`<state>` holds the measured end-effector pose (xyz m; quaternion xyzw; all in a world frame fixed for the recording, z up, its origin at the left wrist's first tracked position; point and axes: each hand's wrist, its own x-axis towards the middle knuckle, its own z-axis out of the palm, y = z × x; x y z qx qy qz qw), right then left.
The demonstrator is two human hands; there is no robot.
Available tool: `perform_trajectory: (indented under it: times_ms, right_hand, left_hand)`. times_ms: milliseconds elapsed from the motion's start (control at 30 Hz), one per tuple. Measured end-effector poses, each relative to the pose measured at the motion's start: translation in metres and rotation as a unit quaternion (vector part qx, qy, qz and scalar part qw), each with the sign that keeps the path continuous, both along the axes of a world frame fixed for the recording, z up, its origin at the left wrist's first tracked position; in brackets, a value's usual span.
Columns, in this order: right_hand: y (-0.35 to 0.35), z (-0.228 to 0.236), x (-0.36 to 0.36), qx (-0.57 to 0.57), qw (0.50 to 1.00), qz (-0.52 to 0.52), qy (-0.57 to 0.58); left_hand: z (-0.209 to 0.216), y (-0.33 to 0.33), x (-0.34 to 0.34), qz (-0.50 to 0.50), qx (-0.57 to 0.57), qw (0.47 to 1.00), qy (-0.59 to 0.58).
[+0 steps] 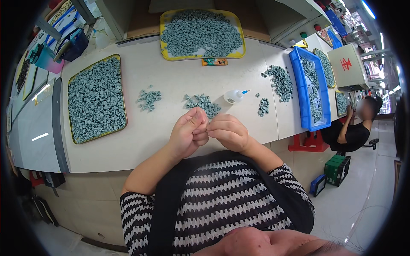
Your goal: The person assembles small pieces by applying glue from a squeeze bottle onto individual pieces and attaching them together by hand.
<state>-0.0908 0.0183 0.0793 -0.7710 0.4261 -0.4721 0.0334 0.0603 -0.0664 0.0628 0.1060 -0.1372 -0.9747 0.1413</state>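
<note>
My left hand (187, 133) and my right hand (229, 131) meet over the near side of the white table, fingertips together. Both are closed in a pinch. Whatever lies between the fingers is too small or hidden to make out. Just beyond them is a loose pile of small grey-green pieces (204, 101), partly covered by the hands. A white squeeze bottle (232, 96) with a blue tip lies on its side to the right of that pile. Farther left sits a smaller cluster of the same pieces (149, 100).
Similar pieces fill a tray (124, 96) at left and a yellow-rimmed tray (237, 54) at the back. An orange-green box (214, 62) lies before the back tray. Rightward are another pile (282, 83) and a blue bin (299, 85). A person (356, 128) sits far right.
</note>
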Motion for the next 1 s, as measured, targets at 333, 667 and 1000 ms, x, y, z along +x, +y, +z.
perform_trajectory:
  times_ms: [333,667,1000]
  right_hand:
    - [-0.001,0.003,0.004,0.000,1.000,0.000,0.004]
    - [0.002,0.000,0.000,-0.006,1.000,0.005,0.026]
    - [0.003,-0.003,-0.001,-0.032,0.999,0.001,0.007]
  left_hand:
    - [0.000,-0.001,0.002,-0.010,-0.012,1.000,0.002]
    - [-0.001,0.001,0.002,0.001,-0.035,0.999,0.010]
    - [0.000,0.003,-0.002,-0.005,-0.015,1.000,0.001]
